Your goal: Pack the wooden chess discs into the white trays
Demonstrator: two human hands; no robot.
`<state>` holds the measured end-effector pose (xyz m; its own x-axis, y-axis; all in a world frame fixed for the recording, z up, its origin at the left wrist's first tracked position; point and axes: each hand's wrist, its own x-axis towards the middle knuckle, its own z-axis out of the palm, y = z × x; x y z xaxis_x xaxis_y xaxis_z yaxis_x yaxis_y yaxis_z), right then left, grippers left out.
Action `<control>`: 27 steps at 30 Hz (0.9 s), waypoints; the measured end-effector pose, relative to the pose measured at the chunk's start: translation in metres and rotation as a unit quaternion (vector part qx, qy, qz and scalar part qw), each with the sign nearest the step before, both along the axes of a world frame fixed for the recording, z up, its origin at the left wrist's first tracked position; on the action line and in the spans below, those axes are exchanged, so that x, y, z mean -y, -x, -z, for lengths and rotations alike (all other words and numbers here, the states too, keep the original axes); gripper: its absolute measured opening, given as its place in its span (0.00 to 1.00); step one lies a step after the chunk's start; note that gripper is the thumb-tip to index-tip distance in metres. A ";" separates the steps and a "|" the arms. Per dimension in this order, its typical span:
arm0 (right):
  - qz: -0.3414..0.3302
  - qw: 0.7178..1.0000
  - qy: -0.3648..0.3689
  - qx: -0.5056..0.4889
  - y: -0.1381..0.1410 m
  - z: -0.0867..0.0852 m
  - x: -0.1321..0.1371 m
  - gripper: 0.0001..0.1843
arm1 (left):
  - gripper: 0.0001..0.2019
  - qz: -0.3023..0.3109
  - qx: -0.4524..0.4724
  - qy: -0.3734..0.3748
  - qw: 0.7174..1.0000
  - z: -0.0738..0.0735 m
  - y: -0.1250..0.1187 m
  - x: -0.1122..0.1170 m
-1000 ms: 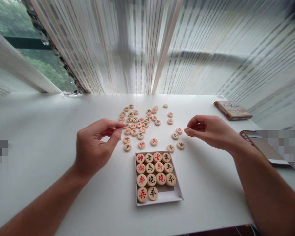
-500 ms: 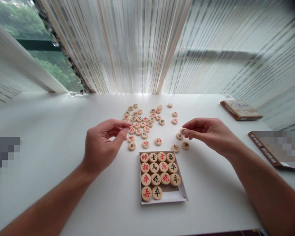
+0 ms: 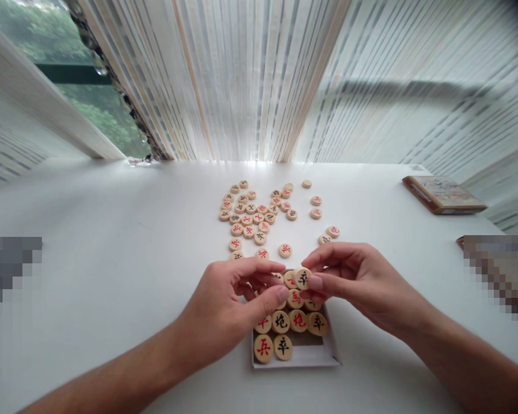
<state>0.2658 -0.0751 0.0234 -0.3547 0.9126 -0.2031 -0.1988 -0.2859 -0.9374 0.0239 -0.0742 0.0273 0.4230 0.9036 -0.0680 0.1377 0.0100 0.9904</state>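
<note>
Between the thumb and fingers of my right hand [image 3: 345, 270] is a round wooden Chinese chess piece [image 3: 303, 278], its black character facing me. It is held over the upper part of a shallow white box [image 3: 334, 353]. My left hand [image 3: 237, 299] hovers over the box's left side with thumb and index finger apart, nothing visible between them. In the box, chess pieces lie in rows; a red-marked piece [image 3: 263, 348] and a black-marked piece [image 3: 283, 347] form the nearest row, with a gap to their right. My hands hide part of the upper rows.
Loose chess pieces [image 3: 258, 218] are scattered on the white table [image 3: 133, 241] beyond the box. A flat brown-edged box [image 3: 446, 195] lies at the far right, with another partly blurred one [image 3: 501, 270] nearer. String curtains [image 3: 250, 80] hang behind the table.
My right hand has brought a chess piece from the table on the right in over the box. My left hand has moved right and nearer, from the loose pieces to above the box.
</note>
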 end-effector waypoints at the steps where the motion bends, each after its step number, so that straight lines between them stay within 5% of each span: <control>1: -0.005 1.000 0.008 -0.012 0.002 0.000 0.002 0.13 | 0.14 0.012 0.019 0.023 0.999 -0.001 -0.001 0.001; 10: -0.020 0.997 0.037 -0.066 0.014 0.001 0.012 0.14 | 0.09 0.041 0.105 0.109 0.988 -0.008 -0.005 0.002; 27: 0.057 0.988 -0.135 0.040 0.016 0.000 0.016 0.13 | 0.07 -0.014 0.036 -0.016 0.999 -0.009 -0.010 0.004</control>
<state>0.2497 -0.0915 0.0229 -0.2386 0.9706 0.0310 -0.1382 -0.0023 -0.9904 0.0335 -0.0781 0.0360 0.4010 0.9160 -0.0083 0.0658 -0.0197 0.9976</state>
